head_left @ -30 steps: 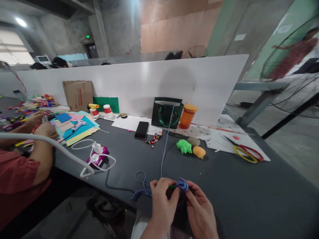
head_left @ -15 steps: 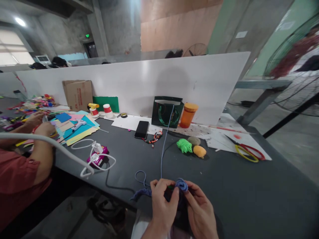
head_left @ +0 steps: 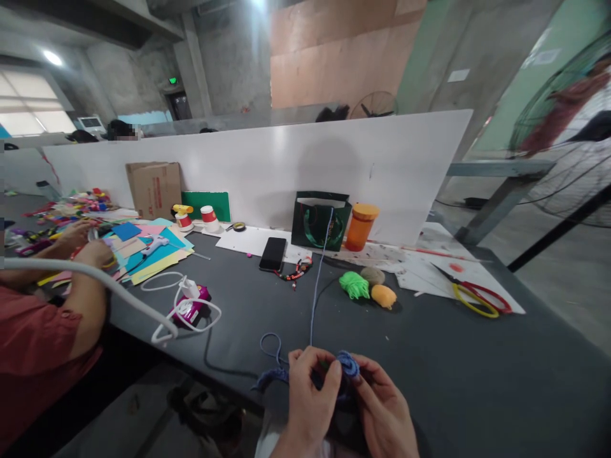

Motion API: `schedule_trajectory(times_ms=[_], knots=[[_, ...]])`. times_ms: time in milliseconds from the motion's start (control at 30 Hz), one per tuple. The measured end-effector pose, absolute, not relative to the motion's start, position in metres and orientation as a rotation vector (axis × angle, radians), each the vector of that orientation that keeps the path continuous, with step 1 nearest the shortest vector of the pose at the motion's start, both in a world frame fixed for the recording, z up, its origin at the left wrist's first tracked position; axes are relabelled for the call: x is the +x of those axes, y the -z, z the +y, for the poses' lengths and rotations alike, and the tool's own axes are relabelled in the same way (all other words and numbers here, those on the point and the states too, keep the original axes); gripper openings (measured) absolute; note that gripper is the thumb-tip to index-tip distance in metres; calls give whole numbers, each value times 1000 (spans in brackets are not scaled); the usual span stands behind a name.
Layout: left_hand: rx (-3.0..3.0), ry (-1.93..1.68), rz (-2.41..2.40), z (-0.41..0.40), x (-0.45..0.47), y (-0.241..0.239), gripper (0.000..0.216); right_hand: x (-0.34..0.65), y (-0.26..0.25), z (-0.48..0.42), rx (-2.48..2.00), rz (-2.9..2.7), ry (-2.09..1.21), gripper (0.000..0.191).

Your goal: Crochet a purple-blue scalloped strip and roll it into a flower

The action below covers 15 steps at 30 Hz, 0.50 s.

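At the table's near edge my right hand (head_left: 382,401) pinches a small curled piece of blue crochet (head_left: 347,364) between thumb and fingers. My left hand (head_left: 312,391) is closed at its left side, thumb and forefinger pressed together at the piece. A bit of green shows between those fingers, too small to name. From the hands a blue yarn strand (head_left: 315,299) runs up into a dark green paper bag (head_left: 310,222). More blue crochet (head_left: 272,376) and a loose yarn loop lie left of my left hand.
Green, grey and orange yarn balls (head_left: 354,285) sit ahead, with scissors (head_left: 482,299) at the right. An orange jar (head_left: 361,228), a phone (head_left: 273,254) and a beaded bracelet (head_left: 296,272) lie farther back. A white cable and purple device (head_left: 191,308) are left, near a co-worker's arm (head_left: 86,280).
The view has tilted slightly, so the scene sits a little lower. Both hands stay together on the blue crochet, with only small finger movement.
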State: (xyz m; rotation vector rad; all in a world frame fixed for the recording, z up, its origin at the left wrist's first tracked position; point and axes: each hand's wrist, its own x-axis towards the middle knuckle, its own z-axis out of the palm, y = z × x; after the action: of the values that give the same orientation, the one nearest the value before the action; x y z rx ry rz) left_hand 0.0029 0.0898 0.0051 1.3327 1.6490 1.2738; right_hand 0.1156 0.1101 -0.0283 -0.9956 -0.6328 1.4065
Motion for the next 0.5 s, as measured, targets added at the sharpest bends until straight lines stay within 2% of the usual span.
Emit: schedule_trajectory(times_ms=[333, 500], knots=[[1305, -1285, 1711, 91, 5, -4, 7, 121, 40, 117, -995, -582, -1532, 38], [1289, -1292, 1692, 87, 4, -9, 9, 123, 39, 115, -942, -633, -1578, 35]])
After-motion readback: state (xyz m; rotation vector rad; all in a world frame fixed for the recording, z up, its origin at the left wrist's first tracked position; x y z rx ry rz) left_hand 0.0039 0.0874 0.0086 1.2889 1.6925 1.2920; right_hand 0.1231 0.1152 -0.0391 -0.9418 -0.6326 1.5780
